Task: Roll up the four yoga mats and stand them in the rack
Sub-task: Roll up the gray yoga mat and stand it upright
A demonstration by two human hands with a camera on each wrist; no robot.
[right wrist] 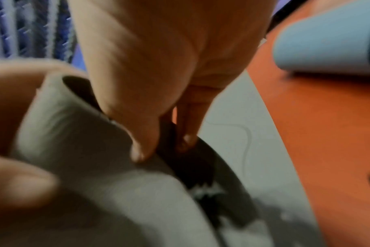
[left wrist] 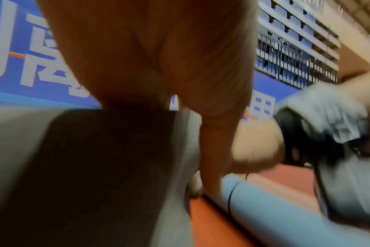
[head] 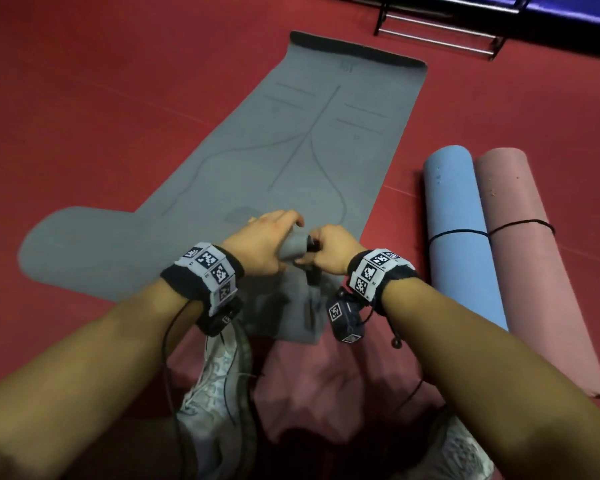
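- The grey yoga mat (head: 291,150) lies mostly unrolled on the red floor (head: 84,98), with its near end curled into a small tight roll (head: 293,245) between the hands.
- The rolled blue mat (head: 461,230) and rolled pink mat (head: 530,258) lie side by side, touching, to the right, each tied with a black cord.
- The metal rack (head: 440,32) stands beyond the grey mat's far end.
- The left hand (head: 260,244) curls its fingers around the small roll.
- The right hand (head: 329,249) pinches the roll's right end between thumb and fingertips (right wrist: 186,142).
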